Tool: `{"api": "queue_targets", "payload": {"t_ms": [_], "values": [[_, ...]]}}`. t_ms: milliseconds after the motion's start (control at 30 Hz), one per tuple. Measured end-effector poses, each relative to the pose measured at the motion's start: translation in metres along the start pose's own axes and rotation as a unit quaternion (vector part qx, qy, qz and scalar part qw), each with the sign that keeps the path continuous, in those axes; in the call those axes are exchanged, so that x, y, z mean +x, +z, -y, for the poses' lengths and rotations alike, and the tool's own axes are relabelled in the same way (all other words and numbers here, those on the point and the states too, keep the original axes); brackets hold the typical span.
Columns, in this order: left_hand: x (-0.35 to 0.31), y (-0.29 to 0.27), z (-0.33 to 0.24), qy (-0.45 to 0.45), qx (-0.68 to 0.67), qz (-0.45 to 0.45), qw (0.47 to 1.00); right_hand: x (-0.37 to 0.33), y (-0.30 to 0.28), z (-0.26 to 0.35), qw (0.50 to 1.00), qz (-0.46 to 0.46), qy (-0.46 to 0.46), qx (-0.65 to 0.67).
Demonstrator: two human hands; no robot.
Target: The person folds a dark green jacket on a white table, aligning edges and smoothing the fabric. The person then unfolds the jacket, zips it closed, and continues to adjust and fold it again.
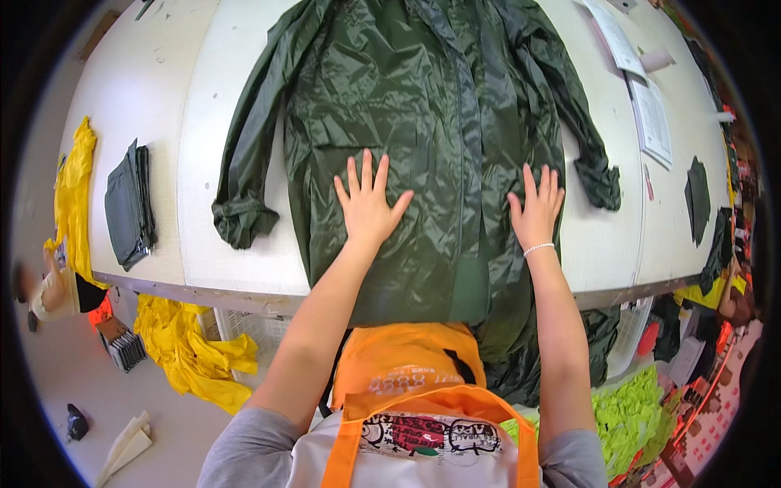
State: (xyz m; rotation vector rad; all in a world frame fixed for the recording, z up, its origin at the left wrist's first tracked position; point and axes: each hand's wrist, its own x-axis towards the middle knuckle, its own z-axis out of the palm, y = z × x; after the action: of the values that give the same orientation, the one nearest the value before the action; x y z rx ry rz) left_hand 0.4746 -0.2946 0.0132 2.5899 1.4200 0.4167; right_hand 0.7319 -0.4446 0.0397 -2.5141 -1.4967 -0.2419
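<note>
A shiny dark green raincoat (pixel 366 106) lies spread on the white table (pixel 232 49), its sleeves out to both sides and its lower end hanging over the near edge. My left hand (pixel 368 199) rests flat on the left front of the coat, just below a pocket flap, fingers spread. On the right front panel my right hand (pixel 537 207) lies with its fingers stretched out; a thin pale bracelet circles that wrist. Neither hand grips the cloth.
Folded dark green pieces (pixel 130 207) lie on the left of the table, beside a yellow garment (pixel 75 183). Papers (pixel 651 118) lie at the right. Yellow garments (pixel 191 350) drape over a white basket (pixel 256 325) below. Lime green cloth (pixel 630 419) is heaped lower right. Another person (pixel 53 289) is at far left.
</note>
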Motion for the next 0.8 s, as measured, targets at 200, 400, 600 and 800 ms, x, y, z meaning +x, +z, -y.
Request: {"api": "queue_targets", "payload": {"t_ms": [200, 400, 600, 800], "values": [[-0.006, 0.011, 0.007, 0.0, 0.033, 0.007, 0.999, -0.065, -0.018, 0.103, 0.957, 0.18, 0.112, 0.197], [-0.039, -0.024, -0.039, 0.011, -0.178, -0.087, 0.98, -0.063, -0.004, 0.097, 0.891, 0.201, 0.198, 0.357], [-0.12, -0.038, -0.094, -0.329, -0.65, 0.464, 0.504, -0.068, -0.047, 0.098, 0.569, 0.249, 0.319, 0.716], [-0.138, -0.025, -0.112, -0.417, -0.843, 0.167, 0.295, -0.082, -0.035, 0.095, 0.541, 0.258, 0.304, 0.741]]}}
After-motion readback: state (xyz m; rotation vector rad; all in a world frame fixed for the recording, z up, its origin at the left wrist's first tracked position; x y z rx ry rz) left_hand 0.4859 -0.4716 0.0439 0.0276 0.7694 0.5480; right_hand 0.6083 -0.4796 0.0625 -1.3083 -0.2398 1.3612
